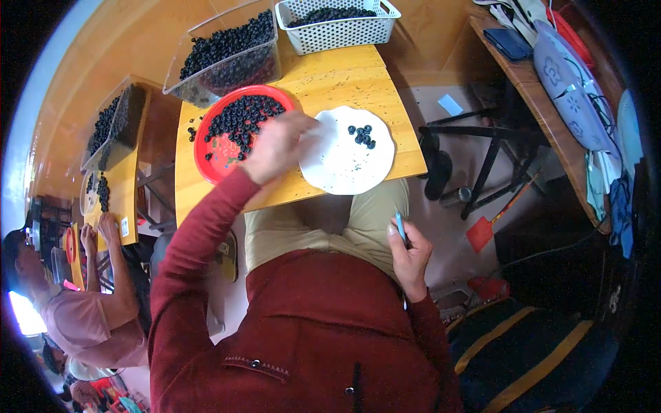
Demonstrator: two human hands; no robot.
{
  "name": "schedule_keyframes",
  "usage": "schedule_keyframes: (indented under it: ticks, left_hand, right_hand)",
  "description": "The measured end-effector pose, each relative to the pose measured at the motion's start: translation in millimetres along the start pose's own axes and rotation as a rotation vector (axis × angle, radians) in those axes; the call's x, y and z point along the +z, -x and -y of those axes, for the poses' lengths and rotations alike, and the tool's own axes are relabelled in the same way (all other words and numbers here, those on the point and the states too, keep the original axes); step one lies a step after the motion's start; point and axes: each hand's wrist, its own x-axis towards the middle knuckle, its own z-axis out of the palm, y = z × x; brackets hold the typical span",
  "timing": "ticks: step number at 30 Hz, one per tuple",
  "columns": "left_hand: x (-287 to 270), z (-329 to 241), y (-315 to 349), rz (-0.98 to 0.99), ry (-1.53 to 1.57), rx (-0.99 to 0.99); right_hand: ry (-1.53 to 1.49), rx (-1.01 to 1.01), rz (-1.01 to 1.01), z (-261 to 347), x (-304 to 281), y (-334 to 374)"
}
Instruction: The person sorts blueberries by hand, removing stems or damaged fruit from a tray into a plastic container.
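Note:
My left hand (279, 146) reaches over the gap between a round red tray (204, 160) and a scalloped white plate (337, 172). Motion smears its fingers, so I cannot tell if they hold anything. Many small black, round, bead-like pieces (241, 118) lie in the red tray, with a few coloured bits among them. On the white plate sit several more black pieces (362, 136) and some dark crumbs. Off the table's front edge, beside my right thigh, my right hand (412, 260) is closed around a slim light-blue tool (399, 224); most of it is hidden in the fingers.
A clear bin (227, 58) and a white perforated basket (337, 31), both holding black pieces, stand at the back of the yellow table (344, 69). At left, another person (89, 310) works at a similar table. A wooden bench (530, 96) holding cloths runs along the right.

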Motion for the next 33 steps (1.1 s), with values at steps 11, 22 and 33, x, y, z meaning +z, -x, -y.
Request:
schedule_keyframes:
  ticks: [11,22,33]
  left_hand:
    - [68,-27,-48,0.231,-0.215,0.188]
    - [70,-28,-47,0.295,-0.213,0.227]
    - [75,-29,-37,0.234,-0.346,0.397]
  right_hand:
    - [-0.009,0.058,-0.062,-17,-12,14]
    - [-0.053,0.131,-0.043,-22,-11,11]
    - [-0.087,0.117,-0.052,-25,-8,8]
